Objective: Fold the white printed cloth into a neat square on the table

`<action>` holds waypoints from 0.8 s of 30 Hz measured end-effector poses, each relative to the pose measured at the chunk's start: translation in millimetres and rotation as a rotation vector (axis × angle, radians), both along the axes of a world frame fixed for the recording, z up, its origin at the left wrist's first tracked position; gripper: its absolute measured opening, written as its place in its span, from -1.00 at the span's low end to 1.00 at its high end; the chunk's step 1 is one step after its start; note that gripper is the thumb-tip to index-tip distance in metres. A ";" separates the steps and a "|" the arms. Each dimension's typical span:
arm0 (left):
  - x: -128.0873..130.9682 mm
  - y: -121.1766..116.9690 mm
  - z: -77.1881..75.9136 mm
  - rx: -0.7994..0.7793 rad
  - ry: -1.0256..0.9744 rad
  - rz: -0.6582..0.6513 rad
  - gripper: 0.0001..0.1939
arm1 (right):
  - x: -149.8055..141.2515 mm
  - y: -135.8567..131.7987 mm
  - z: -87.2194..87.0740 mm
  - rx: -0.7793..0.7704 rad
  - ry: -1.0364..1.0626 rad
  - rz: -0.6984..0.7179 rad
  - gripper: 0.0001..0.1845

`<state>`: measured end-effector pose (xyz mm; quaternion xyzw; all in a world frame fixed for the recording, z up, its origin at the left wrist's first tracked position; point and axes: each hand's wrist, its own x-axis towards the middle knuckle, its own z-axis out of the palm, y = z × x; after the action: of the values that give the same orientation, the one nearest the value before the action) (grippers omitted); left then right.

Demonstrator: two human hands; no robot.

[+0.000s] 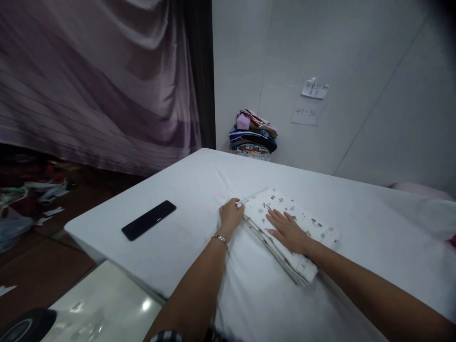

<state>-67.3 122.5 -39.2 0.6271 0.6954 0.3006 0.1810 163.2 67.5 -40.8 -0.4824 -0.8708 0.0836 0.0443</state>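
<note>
A folded white cloth [299,213] with a small grey and beige print lies on the white-covered table [185,256], its stacked layers showing along the near edge. At its left corner, the curled fingers of my left hand [231,216] grip the cloth; a bracelet circles that wrist. My right hand [289,232] rests palm down on top of the cloth, fingers stretched out and slightly spread. I cannot tell what kind of item the cloth is.
A black phone [148,220] lies on the table to the left. Beyond the far edge, folded clothes [252,133] are stacked against the wall, which carries paper notes [305,111]. A purple curtain [142,85] hangs at left. A glossy surface [107,294] adjoins the table at lower left.
</note>
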 end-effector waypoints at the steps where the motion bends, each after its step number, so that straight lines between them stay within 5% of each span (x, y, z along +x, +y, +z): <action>1: 0.0 -0.3 0.5 0.001 0.002 -0.001 -0.72 | -0.4 -0.3 -1.8 -0.002 0.003 0.002 -0.32; 7: -1.1 -1.7 -0.7 0.039 0.001 -0.004 -0.73 | 17.0 15.5 13.5 -0.024 0.113 -0.024 -0.33; 11: -1.7 -1.8 -3.1 0.073 -0.004 -0.012 -0.71 | 62.3 44.4 24.1 0.066 0.162 -0.358 -0.28; 13: -1.5 -1.5 -4.3 0.088 -0.008 -0.008 -0.70 | 83.3 56.5 28.5 -0.097 0.140 -0.505 -0.24; 18: -1.3 0.8 -7.7 0.123 -0.055 -0.024 -0.69 | 98.5 65.7 43.4 -0.417 0.125 -0.591 -0.15; 24: -3.5 -3.6 -5.5 0.110 -0.224 -0.093 -0.59 | 110.1 44.5 44.2 -0.614 0.469 -0.782 -0.21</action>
<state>-70.8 119.0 -44.7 0.6301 0.6236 0.3976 0.2367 273.3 112.0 3.4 -0.7293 -0.5288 0.4165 0.1224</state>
